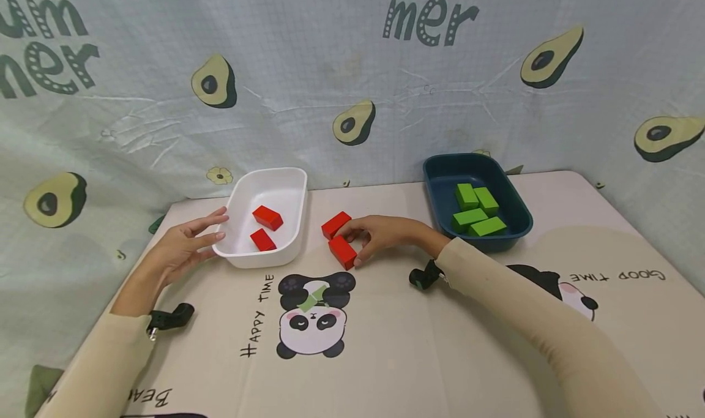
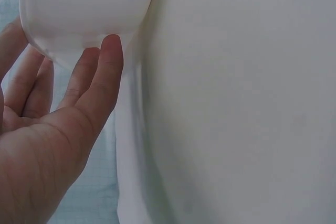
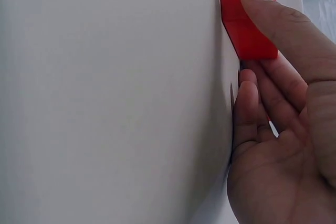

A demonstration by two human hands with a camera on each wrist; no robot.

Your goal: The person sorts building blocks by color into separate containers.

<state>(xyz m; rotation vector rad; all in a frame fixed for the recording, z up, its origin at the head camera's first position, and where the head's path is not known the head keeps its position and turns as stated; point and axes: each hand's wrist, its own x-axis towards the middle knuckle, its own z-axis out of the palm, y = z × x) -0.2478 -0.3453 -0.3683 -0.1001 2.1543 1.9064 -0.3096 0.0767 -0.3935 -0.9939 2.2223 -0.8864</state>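
My right hand [image 1: 382, 233] pinches a red block [image 1: 343, 252] between thumb and fingers, close over the table; the thumb lies on the block's face in the right wrist view. Just behind it is a second red block [image 1: 335, 224], partly overlapped by my fingers. My left hand [image 1: 184, 245] rests its extended fingertips against the left side of a white bin [image 1: 301, 234]. Inside that bin lie two more blocks, a red one [image 1: 267, 217] toward the back and a red one [image 1: 263, 240] nearer the front. In the left wrist view, the fingers [image 2: 110, 59] touch the bin's outer wall.
A dark blue bin [image 1: 520, 222] with several green blocks [image 1: 469, 218] stands at the back right, beside my right forearm. The tablecloth [image 1: 385, 344] carries panda prints and lettering. Behind the table hangs a curtain [image 1: 297, 51] printed with avocados.
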